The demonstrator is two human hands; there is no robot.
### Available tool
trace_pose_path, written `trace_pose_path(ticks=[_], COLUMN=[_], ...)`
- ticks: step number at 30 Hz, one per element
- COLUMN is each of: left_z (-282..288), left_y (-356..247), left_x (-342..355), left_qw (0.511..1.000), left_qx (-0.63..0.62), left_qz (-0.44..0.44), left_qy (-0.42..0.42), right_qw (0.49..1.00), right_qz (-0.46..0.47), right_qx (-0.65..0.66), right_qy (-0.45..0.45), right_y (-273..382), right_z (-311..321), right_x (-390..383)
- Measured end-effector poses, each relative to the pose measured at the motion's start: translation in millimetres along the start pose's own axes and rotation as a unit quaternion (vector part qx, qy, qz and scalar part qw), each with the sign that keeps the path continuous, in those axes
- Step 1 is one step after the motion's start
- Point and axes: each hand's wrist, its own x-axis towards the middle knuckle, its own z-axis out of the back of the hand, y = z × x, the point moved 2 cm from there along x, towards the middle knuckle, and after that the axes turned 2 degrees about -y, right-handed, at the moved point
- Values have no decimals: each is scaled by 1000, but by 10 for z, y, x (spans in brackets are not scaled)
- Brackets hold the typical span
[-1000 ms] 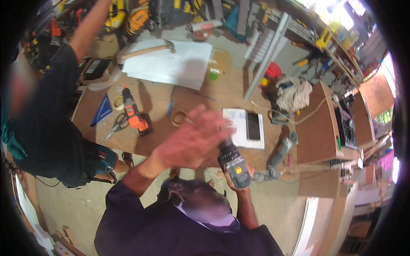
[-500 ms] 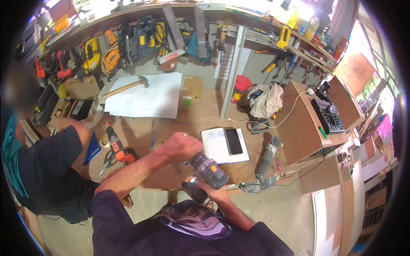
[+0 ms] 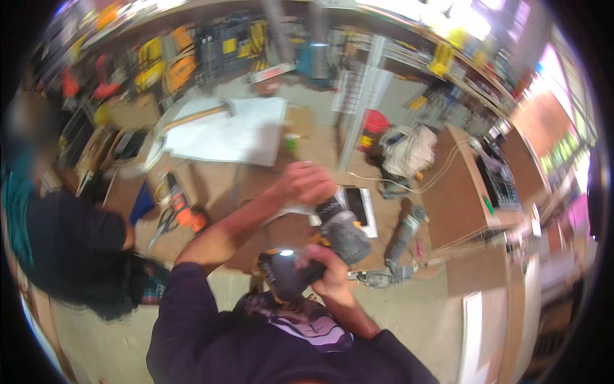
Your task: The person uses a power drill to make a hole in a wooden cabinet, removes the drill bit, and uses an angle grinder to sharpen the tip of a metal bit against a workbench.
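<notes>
A grey and black cordless drill is held up over the bench's front edge, its nose pointing away from me. My right hand is wrapped round its handle. The drill's battery base sticks out to the left, toward my chest. At the front end, my left hand is closed round the chuck, hiding it and any bit. Motion blur softens both hands. Behind the drill lies a black phone on an open notebook, which the drill partly covers.
An angle grinder lies to the right, beside a wooden box. On the left are an orange drill, scissors and a hammer on paper sheets. A co-worker stands at far left.
The drill has come up nearer to me and turned, its battery swinging left. Both hands stay on it. The co-worker's arm has drawn back from the bench. The whole view has shifted slightly.
</notes>
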Motion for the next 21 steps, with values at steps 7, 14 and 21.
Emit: trace_pose_path(ticks=[7, 14, 21], left_z=[213, 1328, 2903], left_y=[-333, -916, -3625], left_x=[-585, -1052, -969], left_qw=[986, 926, 564], left_qx=[81, 292, 423], left_qz=[145, 232, 700], left_qy=[15, 54, 117], right_qw=[995, 936, 795], right_qz=[-90, -28, -158], right_qx=[-32, -336, -462], right_qy=[-35, 104, 360], right_y=[-94, -644, -1692], right_z=[-292, -428, -257], right_x=[-39, -39, -519])
